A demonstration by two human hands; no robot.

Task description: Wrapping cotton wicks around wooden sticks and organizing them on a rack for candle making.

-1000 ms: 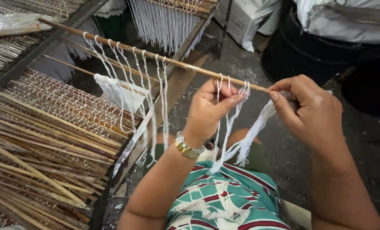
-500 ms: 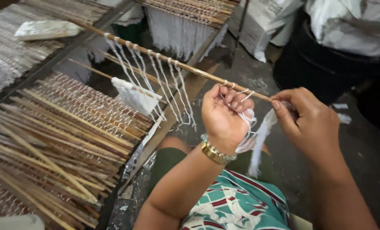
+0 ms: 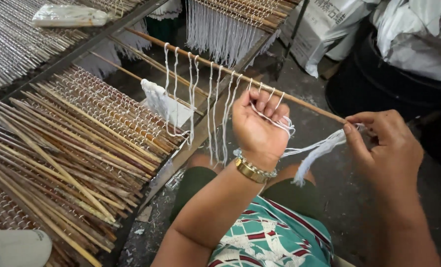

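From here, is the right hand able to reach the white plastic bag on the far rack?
Probably not as things stand. The right hand pinches the strings at the near end of the stick, and the bag lies far across, beyond the left hand.

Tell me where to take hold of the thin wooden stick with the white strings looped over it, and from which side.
Grip the stick at its bare near end, coming from the right, probably with a thumb-and-finger pinch as the right hand has it. The strings crowd the rest of its length, and the left hand fills the middle, with string wound around its fingers.
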